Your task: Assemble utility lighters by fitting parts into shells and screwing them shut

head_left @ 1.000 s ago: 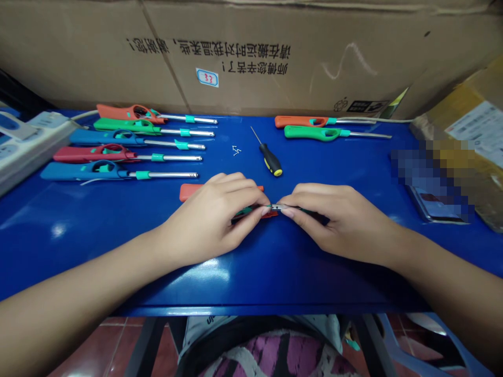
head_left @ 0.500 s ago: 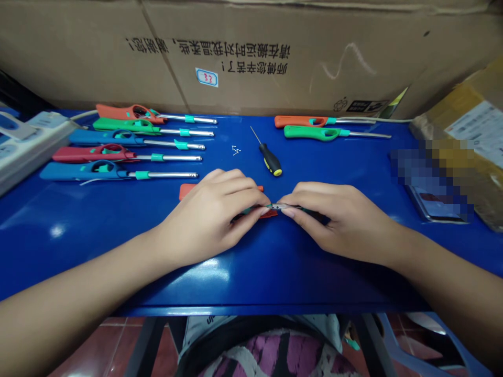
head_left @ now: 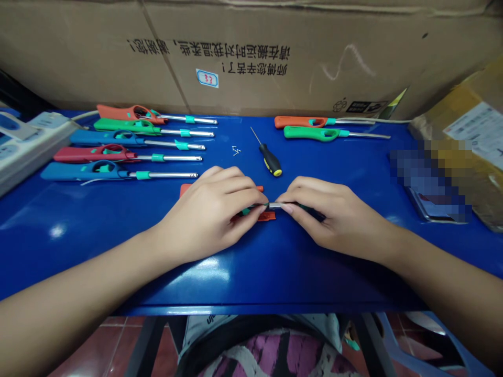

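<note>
A short stretch of a lighter's metal tube (head_left: 275, 206) shows between my two hands, lying level just above the table. My right hand (head_left: 328, 212) is closed, pinching this tube between thumb and forefinger. Thumb and forefinger of my left hand (head_left: 220, 207) are closed at the tube's left end, on a small dark green lighter part mostly hidden by the fingers. Below and behind the left hand lies an orange lighter casing (head_left: 268, 215), with most of it covered. Beyond the hands is a black and yellow screwdriver (head_left: 271, 160), with several small screws (head_left: 236, 151) to its left.
Several lighters (head_left: 90, 171) lie in a row at the left, beside a white power strip (head_left: 23, 144). An orange lighter (head_left: 301, 121) and a green lighter (head_left: 310, 133) lie at the back right. A phone (head_left: 436, 204) and cardboard boxes (head_left: 243, 31) border the blue table (head_left: 251, 277).
The tube between my fingers has turned: the dark holes on it no longer show, only plain metal. Both hands have shifted slightly and keep their pinches.
</note>
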`<state>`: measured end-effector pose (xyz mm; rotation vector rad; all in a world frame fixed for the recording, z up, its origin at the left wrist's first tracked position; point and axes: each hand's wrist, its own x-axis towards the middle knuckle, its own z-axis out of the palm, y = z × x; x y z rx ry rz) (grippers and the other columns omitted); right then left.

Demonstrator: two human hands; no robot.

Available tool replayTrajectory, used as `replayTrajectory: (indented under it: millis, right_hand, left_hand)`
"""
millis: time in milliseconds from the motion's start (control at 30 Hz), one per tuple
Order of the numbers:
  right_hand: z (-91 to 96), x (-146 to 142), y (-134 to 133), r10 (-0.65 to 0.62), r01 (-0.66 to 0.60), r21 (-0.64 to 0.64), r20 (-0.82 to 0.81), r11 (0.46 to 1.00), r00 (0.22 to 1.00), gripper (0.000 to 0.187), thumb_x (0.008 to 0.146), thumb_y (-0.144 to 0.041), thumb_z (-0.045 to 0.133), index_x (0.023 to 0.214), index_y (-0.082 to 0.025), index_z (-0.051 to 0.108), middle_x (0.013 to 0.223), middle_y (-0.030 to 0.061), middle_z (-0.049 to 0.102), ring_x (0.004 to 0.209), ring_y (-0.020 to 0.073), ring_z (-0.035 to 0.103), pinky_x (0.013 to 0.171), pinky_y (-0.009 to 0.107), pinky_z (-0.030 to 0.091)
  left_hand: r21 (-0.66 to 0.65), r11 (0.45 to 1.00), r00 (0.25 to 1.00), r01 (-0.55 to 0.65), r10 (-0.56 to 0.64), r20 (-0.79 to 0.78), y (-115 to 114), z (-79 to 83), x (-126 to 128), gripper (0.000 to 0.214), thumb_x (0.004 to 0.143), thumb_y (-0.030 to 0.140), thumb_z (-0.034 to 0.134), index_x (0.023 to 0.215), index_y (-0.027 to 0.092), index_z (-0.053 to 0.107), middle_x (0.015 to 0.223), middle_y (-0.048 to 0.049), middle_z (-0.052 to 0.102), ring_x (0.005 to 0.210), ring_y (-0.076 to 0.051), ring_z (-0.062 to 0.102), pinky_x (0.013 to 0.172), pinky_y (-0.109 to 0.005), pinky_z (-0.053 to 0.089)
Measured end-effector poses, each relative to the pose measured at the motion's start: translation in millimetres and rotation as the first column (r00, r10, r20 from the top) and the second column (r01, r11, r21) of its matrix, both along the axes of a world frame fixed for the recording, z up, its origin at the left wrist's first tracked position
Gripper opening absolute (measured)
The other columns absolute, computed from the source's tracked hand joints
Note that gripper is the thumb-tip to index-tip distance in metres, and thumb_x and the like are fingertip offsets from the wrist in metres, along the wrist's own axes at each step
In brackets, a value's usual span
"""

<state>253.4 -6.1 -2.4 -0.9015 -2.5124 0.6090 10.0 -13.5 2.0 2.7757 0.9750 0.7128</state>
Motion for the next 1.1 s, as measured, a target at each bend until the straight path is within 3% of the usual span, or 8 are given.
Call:
replayTrajectory:
  millis: [233,533,700,800,933,1100]
  right_hand:
    - [-7.2,-3.4,-0.3,-0.005,0.006,-0.045,0.001,0.999,1.000,0.015,0.100,-0.025,0.053,0.104,-0.019,0.067,0.103,0.0037,0.062,0.095,0.0153,0.060,0.085,0.030,0.048]
    - [-11.3,-5.1,1.5,-0.029,0.029,-0.011,0.010,1.000,1.000,0.010,0.099,-0.026,0.055,0.102,-0.021,0.063,0.105,0.0034,0.063,0.103,0.0175,0.058,0.090,0.032,0.047]
    - [-14.6,-5.8,2.9,-0.025,0.025,0.012,0.036,1.000,0.999,0.009,0.100,-0.028,0.055,0.101,-0.022,0.062,0.101,0.0014,0.067,0.100,0.0178,0.058,0.087,0.033,0.046]
    - [-16.1,-5.8,3.8,-0.024,0.023,0.030,0.044,0.999,0.999,0.009,0.100,-0.028,0.054,0.102,-0.022,0.062,0.102,0.0016,0.068,0.099,0.0186,0.057,0.088,0.034,0.046]
    - [-17.8,-5.3,5.8,-0.025,0.024,0.034,0.038,0.999,0.999,0.009,0.100,-0.027,0.055,0.102,-0.023,0.062,0.102,0.0020,0.068,0.100,0.0188,0.058,0.088,0.034,0.046]
    - [-18.6,-5.0,6.9,-0.005,0.004,0.029,0.044,1.000,0.999,0.009,0.098,-0.026,0.057,0.102,-0.022,0.064,0.100,0.0017,0.068,0.099,0.0189,0.058,0.088,0.034,0.047]
  left_hand:
    - [0.030,0.999,0.997,0.036,-0.034,-0.071,-0.9,2.9,-2.3,0.015,0.095,0.021,0.059,0.092,0.018,0.073,0.087,-0.0034,0.074,0.089,-0.022,0.065,0.079,-0.036,0.044]
    - [0.052,0.997,0.995,0.064,-0.060,-0.077,-0.9,4.5,-4.1,0.016,0.097,0.025,0.059,0.098,0.019,0.075,0.089,-0.0014,0.077,0.093,-0.021,0.067,0.079,-0.035,0.042]
    - [0.000,1.000,0.993,0.000,0.000,-0.120,0.1,6.0,-6.2,0.019,0.095,0.035,0.064,0.104,0.022,0.073,0.102,-0.0022,0.076,0.098,-0.022,0.066,0.081,-0.036,0.044]
    - [-0.026,0.997,0.978,-0.073,0.067,-0.197,0.4,6.9,-6.6,0.040,0.088,0.047,0.070,0.118,0.020,0.068,0.115,-0.0067,0.072,0.103,-0.027,0.063,0.085,-0.040,0.046]
    - [-0.057,0.994,0.964,-0.096,0.079,-0.253,0.7,2.9,-5.3,0.037,0.090,0.035,0.068,0.122,0.016,0.065,0.113,-0.0092,0.071,0.103,-0.029,0.063,0.086,-0.042,0.049]
    - [-0.146,0.988,0.988,-0.046,0.023,-0.156,1.0,-4.6,-3.3,0.021,0.092,0.022,0.064,0.112,0.017,0.068,0.114,-0.0074,0.071,0.106,-0.026,0.064,0.091,-0.041,0.051]
